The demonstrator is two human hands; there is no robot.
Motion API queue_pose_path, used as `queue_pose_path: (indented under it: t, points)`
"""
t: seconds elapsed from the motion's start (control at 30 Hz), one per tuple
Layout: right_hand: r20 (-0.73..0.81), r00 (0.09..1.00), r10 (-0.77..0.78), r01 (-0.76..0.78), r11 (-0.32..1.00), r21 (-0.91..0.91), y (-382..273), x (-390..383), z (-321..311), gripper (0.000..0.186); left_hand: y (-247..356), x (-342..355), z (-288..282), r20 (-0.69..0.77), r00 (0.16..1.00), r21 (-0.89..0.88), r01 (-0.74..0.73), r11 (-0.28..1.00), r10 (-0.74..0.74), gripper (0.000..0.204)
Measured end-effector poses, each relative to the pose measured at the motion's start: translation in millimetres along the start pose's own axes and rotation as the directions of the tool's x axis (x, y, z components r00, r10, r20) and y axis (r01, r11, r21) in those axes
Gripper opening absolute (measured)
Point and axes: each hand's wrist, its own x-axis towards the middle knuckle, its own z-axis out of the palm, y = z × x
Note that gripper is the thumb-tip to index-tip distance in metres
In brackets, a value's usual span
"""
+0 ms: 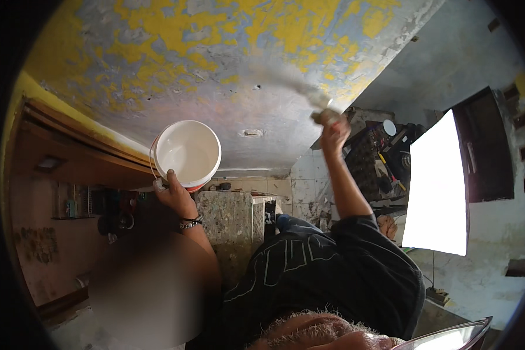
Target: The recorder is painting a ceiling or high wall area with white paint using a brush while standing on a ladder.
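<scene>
Bucket point(188, 153), white inside, one: near the patchy yellow-and-grey wall point(157, 64), grasped at its near side by the left hand point(178, 196), mouth facing up, presumably for easy reach. Tool point(315, 97), blurred, one: clasped in the right hand point(336, 130), extended wallward, likely so its far end meets the surface; contact unclear.

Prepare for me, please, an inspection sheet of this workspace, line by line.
Surface: wall, grey with patchy yellow paint.
Job's things: white bucket; blurred tool, kind unclear.
Clutter: mixed items around a white disc, at right.
Hands: left hand grips the bucket's rim; right hand holds the tool near the wall, contact unclear.
Cables: thin dark cable below the bright panel.
Surroundings: paint-spattered stand in front of the person.
</scene>
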Motion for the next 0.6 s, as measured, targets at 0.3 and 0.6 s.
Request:
queue_pose_path:
  t: [0.3,0.6]
  points:
    - [-0.083,0.972,0.222,-0.084,0.649,0.757,-111.2,89.3,-75.4,0.022,-6.4,0.7,-9.8,0.062,0.998,-0.022,0.020,1.000,-0.018,0.022]
    - [0.526,0.601,0.602,-0.784,0.316,0.534,-30.2,-119.2,49.5,0.018,-14.1,3.0,-12.2,0.041,0.999,0.018,0.029,0.999,-0.029,0.025]
